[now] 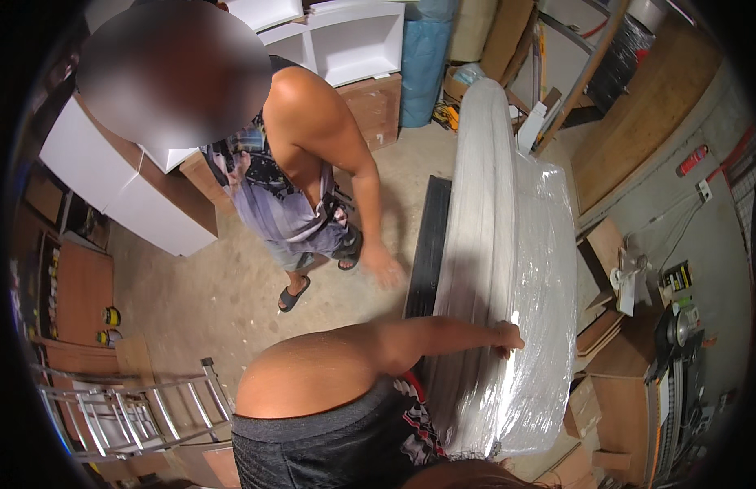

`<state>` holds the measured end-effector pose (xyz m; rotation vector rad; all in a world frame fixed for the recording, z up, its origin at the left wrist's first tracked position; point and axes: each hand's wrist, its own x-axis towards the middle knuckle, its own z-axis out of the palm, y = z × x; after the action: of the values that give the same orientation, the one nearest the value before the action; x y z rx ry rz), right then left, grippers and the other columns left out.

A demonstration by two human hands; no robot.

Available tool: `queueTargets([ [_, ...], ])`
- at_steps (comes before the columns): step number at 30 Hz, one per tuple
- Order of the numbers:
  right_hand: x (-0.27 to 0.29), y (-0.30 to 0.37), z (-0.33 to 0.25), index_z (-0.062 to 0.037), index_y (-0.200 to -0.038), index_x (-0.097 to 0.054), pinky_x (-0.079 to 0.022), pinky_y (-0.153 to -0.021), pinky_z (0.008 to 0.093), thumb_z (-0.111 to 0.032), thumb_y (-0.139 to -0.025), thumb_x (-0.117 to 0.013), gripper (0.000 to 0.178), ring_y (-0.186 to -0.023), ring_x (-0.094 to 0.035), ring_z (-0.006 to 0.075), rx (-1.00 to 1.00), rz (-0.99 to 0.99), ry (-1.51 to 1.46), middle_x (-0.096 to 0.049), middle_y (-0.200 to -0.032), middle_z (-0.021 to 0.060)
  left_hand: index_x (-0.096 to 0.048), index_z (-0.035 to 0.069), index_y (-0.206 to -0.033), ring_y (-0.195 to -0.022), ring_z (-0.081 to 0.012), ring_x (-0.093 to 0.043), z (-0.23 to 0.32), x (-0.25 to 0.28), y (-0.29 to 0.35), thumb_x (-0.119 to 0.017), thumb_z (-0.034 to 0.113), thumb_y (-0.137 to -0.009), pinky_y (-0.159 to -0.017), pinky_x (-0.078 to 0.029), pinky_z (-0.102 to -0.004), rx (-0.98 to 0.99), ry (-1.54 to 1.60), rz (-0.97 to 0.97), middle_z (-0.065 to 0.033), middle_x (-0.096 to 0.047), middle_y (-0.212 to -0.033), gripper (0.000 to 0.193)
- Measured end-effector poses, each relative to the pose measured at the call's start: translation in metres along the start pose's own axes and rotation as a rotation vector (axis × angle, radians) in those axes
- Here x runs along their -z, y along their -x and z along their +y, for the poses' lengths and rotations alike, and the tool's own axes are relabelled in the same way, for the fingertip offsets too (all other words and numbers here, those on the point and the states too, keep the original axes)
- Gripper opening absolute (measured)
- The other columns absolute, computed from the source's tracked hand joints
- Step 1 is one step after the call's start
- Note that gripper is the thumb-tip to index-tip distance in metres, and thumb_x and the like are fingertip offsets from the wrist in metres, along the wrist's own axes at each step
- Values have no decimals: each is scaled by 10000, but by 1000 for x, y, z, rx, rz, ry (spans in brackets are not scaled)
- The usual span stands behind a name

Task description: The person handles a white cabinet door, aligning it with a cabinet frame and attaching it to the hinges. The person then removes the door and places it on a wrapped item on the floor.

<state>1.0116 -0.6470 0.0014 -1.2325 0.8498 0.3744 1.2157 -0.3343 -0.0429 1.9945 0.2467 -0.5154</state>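
My left arm reaches across from the lower edge. My left hand (pixel 508 337) is closed, its fingers bent onto the clear plastic wrap (pixel 545 277) where it meets a long pale, padded-looking piece (pixel 476 204). The wrap covers a broad, flat pale item with shiny creases. Behind my forearm, part of the long piece is hidden. A dark, blurred shape fills the bottom edge; my right hand cannot be made out there. Opposite, a person (pixel 288 204) in a patterned sleeveless top and sandals stands leaning, one hand (pixel 383 267) hanging near the dark strip (pixel 428 244) beside the pale piece.
A metal ladder (pixel 141 416) lies at the lower left. White cabinets (pixel 357 49) and a blue roll (pixel 425 73) stand at the back. Wooden boards (pixel 647 106) lean along the right wall, with a red extinguisher (pixel 692 160) mounted there. Offcuts (pixel 602 326) clutter the right side.
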Motion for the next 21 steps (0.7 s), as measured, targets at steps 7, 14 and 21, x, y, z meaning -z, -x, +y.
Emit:
queueTargets([
  [7,9,6,-5,69,-1132,-576,-587,-646,306,-313,-1035,-500,402,-798,-660,201,-21,59,-11,-658,-991,131,-696,33,-918,-963,-297,-694,-18,-27,-19,-791,371,-692,-805,-559,-391,-480,-480,-113,-182,-705,-915,417],
  [14,73,-39,4,125,-1176,-540,-631,-865,423,-231,-1052,-465,385,-1010,-684,329,35,-20,-250,-644,-1102,222,-631,14,-1170,-949,-362,-682,-64,-7,-50,-892,387,-624,-810,-542,-447,-837,-313,-160,-184,-696,-1021,711],
  [21,59,-34,27,122,-1245,-484,-676,-755,399,-37,-983,-552,314,-905,-683,325,96,197,-484,-544,-1214,197,-572,-36,-1202,-1036,-379,-655,-9,-9,-16,-693,242,-842,-871,-569,-471,-317,-84,-359,-240,-630,-1200,471],
])
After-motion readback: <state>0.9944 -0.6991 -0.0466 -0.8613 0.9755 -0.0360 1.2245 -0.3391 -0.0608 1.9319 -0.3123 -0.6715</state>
